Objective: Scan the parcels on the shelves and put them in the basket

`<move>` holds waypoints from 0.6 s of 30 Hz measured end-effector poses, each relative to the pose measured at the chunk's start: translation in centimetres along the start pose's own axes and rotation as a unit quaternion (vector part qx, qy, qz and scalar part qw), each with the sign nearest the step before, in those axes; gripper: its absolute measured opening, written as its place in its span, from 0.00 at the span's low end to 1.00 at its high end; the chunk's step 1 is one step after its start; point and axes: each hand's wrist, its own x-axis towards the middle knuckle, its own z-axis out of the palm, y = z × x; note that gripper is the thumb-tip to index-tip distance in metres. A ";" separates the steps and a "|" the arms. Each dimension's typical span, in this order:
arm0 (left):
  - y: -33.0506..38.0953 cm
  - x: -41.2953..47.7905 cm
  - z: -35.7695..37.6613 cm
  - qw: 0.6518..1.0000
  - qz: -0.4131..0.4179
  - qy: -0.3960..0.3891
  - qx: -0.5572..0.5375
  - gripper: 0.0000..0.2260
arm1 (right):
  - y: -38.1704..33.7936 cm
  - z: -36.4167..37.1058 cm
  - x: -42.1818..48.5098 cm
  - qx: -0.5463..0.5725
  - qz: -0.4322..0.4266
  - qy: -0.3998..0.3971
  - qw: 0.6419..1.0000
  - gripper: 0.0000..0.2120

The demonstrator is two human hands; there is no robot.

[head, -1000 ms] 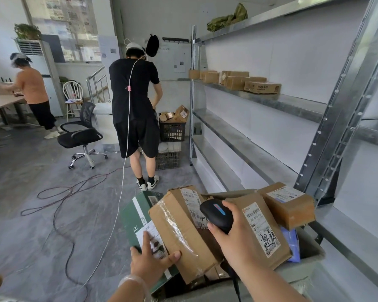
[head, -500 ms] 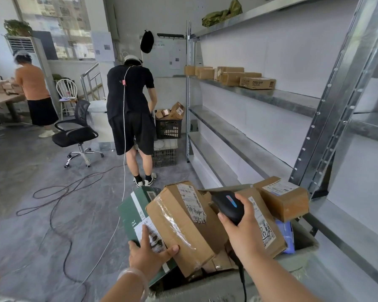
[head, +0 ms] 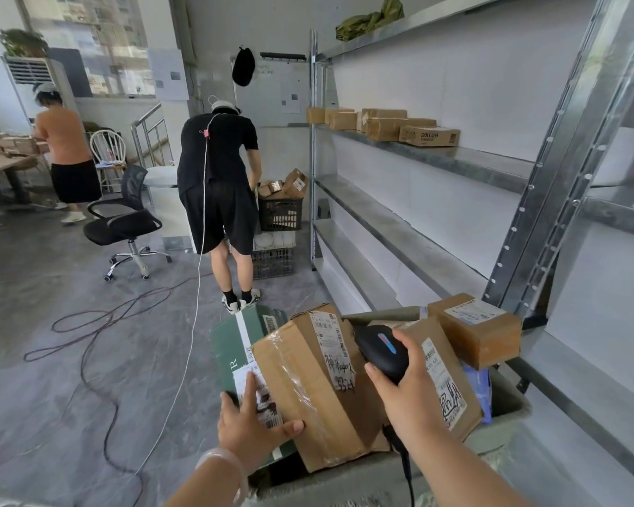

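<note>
Now: left hand spread across two parcels, right hand round the scanner

Several parcels are heaped in the grey basket (head: 352, 481). A large brown parcel (head: 308, 382) lies tilted at the near-left part of the basket, its white label facing up. Just beside it, a green box (head: 235, 342) leans out over the basket's left edge.

At the near-left corner the left hand (head: 249, 422) lies with its fingers spread. The forefinger runs straight along the white label of the green box. The thumb stretches sideways and touches the lower face of the large brown parcel, so that parcel sits just right of the fingers. A pale bracelet (head: 224, 466) circles the wrist.

The right hand (head: 414, 393) has its fingers curled round the handle of a black scanner (head: 381, 351). The scanner's head hangs over the upper right edge of the large brown parcel, close to its label. Its cable (head: 405, 470) drops past the basket's near edge.

Behind this hand a flat brown parcel (head: 451, 393) leans toward the right edge. A small brown parcel (head: 476, 334) rests on top at the far-right corner, and a blue bag (head: 478, 389) is tucked against the right wall.

To the right stand metal shelves (head: 473, 162), with a row of brown parcels (head: 381, 122) near the far end of an upper shelf. Farther off, a person in black (head: 216, 184) bends over a black crate (head: 280, 214).
</note>
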 end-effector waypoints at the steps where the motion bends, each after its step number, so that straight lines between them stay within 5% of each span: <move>1: 0.0 0.0 0.0 1.000 -0.001 0.001 0.003 0.62 | 0.1 -0.1 0.0 0.000 0.000 0.003 1.000 0.30; 18: 0.0 0.0 0.5 1.000 -0.009 0.003 -0.003 0.64 | 0.6 -0.7 1.0 -0.012 -0.013 0.013 1.000 0.31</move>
